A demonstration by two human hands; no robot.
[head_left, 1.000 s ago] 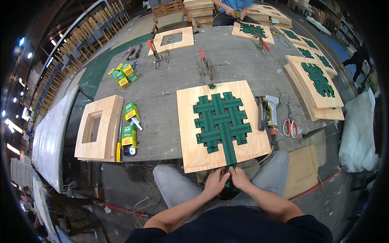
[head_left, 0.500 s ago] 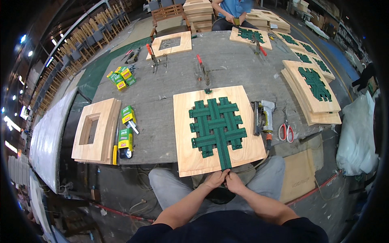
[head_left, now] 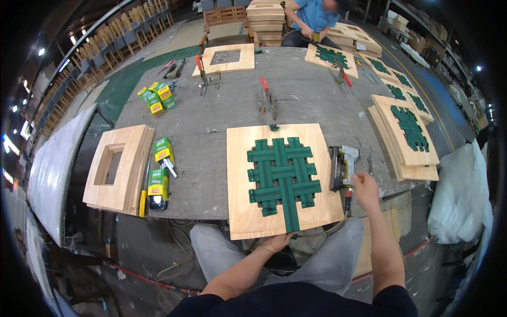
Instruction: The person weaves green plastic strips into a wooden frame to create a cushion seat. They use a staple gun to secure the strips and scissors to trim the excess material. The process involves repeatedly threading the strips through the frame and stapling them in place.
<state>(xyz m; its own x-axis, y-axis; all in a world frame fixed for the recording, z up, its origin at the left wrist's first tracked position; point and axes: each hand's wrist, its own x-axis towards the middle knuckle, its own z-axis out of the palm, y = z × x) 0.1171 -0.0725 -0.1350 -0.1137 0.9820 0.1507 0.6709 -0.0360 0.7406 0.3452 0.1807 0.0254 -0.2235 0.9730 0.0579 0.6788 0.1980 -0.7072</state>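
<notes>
A square wooden panel (head_left: 237, 211) lies at the table's near edge, overhanging toward my lap. Green webbing straps (head_left: 282, 171) are woven across its middle. One long strap (head_left: 290, 216) runs down over the panel's near edge. There my left hand (head_left: 279, 242) pinches the strap's end, its fingertips partly under the edge. My right hand (head_left: 366, 189) is right of the panel, fingers curled over the spot of the red-handled scissors, whose handles it hides. Just left of that hand lies a staple gun (head_left: 346, 158) with its air hose fitting.
Framed wooden panels with square openings (head_left: 95, 174) stack at the left, beside green-yellow staple boxes (head_left: 158, 182). Clamps (head_left: 272, 100) stand on the table (head_left: 211, 111). Finished webbed panels (head_left: 430, 145) pile at the right. A person in blue (head_left: 317, 18) works across the table.
My right hand has left the strap and moved right to the scissors beside the staple gun. My left hand stays at the strap's end. The view has tilted up slightly.
</notes>
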